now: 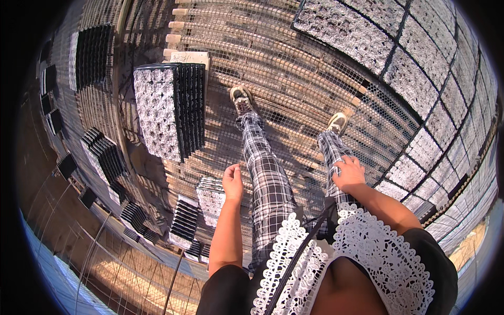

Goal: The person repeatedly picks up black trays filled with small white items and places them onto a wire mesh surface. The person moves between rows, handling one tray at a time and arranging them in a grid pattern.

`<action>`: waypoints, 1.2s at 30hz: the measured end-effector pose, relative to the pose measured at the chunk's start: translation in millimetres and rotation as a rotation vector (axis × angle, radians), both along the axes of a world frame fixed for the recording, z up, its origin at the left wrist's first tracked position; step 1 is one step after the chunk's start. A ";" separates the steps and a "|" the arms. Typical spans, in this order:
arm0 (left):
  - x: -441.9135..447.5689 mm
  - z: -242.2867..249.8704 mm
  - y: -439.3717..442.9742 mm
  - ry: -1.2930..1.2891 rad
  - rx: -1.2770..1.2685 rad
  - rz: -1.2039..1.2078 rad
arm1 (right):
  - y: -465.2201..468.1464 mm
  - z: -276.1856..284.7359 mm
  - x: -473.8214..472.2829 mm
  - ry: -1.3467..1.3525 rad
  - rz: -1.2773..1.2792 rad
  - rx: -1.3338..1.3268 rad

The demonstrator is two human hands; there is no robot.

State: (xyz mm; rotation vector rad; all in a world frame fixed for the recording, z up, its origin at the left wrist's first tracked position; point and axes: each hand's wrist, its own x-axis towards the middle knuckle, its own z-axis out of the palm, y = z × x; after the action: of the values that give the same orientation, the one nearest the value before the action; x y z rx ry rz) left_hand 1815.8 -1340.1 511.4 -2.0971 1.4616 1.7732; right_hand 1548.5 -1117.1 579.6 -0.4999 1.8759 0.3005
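Note:
My left hand [233,183] hangs beside my left leg, its fingers curled together and nothing visible in it. My right hand [349,173] is over my right thigh, fingers a little apart and holding nothing; whether it touches the checked trousers [267,173] I cannot tell. Ahead to the left stands a stack of black plastic seedling trays [157,114] tipped on edge, its near face showing a pale, crumbly fill with dimples. Closer to my left forearm is a smaller tray stack [211,201], partly hidden by the arm. Both hands are apart from the trays.
Under my shoes [241,98] is plastic mesh [275,75] over a slatted base of poles. Filled trays [346,35] lie flat in rows on the right. More tray stacks [103,157] stand along the left, beyond a long pole [118,90]. Thin wires [102,232] cross the lower left.

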 end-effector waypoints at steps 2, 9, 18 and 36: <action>25.6 -14.7 -27.2 -0.133 -0.026 -0.034 | -21.6 -0.9 2.1 0.014 0.021 0.029; 135.5 -71.2 -144.8 -0.422 -0.253 0.080 | -84.0 -74.1 7.6 -0.081 -0.117 0.170; 284.3 -174.8 -290.2 -0.614 -0.235 0.459 | -448.4 -220.1 23.6 -0.435 -0.548 -0.551; 264.8 -72.7 -345.9 -0.153 0.075 0.739 | -505.1 -213.2 95.2 -0.220 -0.891 -0.860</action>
State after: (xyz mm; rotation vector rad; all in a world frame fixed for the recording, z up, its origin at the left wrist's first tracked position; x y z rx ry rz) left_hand 2080.6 -1686.0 438.7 -2.8774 0.5888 1.7243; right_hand 1643.7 -1622.2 366.4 -0.1854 1.7533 -1.1364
